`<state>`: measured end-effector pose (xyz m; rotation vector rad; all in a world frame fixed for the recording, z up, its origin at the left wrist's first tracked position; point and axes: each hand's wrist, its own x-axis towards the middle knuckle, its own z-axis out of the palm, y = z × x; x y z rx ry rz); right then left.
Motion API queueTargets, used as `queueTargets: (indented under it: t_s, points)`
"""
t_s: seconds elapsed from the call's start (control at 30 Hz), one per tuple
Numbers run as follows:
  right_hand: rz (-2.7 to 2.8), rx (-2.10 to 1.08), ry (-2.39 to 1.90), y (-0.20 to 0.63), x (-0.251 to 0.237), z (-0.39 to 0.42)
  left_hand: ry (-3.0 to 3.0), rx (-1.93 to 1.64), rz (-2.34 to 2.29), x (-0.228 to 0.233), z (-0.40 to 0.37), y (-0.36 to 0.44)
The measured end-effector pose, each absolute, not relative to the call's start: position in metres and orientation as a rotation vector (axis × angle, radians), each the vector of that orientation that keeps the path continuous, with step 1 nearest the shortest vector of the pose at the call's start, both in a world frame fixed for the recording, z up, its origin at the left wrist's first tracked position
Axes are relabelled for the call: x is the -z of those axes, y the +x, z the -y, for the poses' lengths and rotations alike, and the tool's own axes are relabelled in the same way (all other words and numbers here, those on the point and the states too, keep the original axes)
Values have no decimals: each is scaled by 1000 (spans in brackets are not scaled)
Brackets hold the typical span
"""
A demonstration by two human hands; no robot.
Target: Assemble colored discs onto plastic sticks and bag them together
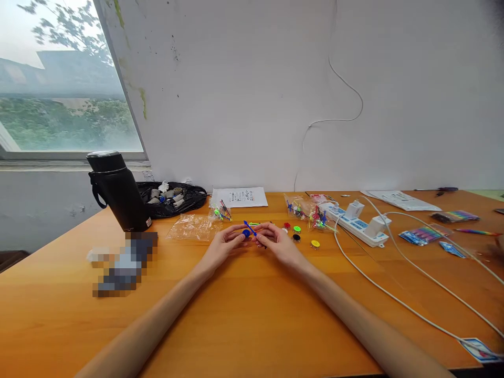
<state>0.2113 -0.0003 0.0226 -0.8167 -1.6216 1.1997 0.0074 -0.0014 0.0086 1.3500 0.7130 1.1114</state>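
Note:
Just above the middle of the table (pixel 244 315), both hands meet over small plastic parts. My left hand (pixel 223 245) is closed, its fingertips pinching a round blue disc (pixel 246 233). A slim blue arrow-shaped piece (pixel 249 228) slants beside the disc, its lower end between the fingers of my right hand (pixel 280 245), which is closed as well. Whether the two blue parts are joined cannot be made out. To the right of my right hand lie small round pieces: a red one (pixel 287 226), a green one (pixel 297 229), a black one (pixel 296 238) and a yellow one (pixel 315 244).
A black flask (pixel 117 194) and a black bag of scraps (pixel 192 197) stand left. Clear plastic bags (pixel 192 228) lie behind my hands. A white power strip (pixel 356 226) trails cables (pixel 389 293) across the right side, near packs of colourful pens (pixel 423 234).

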Motion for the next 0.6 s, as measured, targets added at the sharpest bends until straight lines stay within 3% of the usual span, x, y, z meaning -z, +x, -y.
queueTargets:
  t_s: [0.6]
  points:
    - [1846, -820, -896, 208, -29, 18, 1377, -1075, -782, -13, 8, 12]
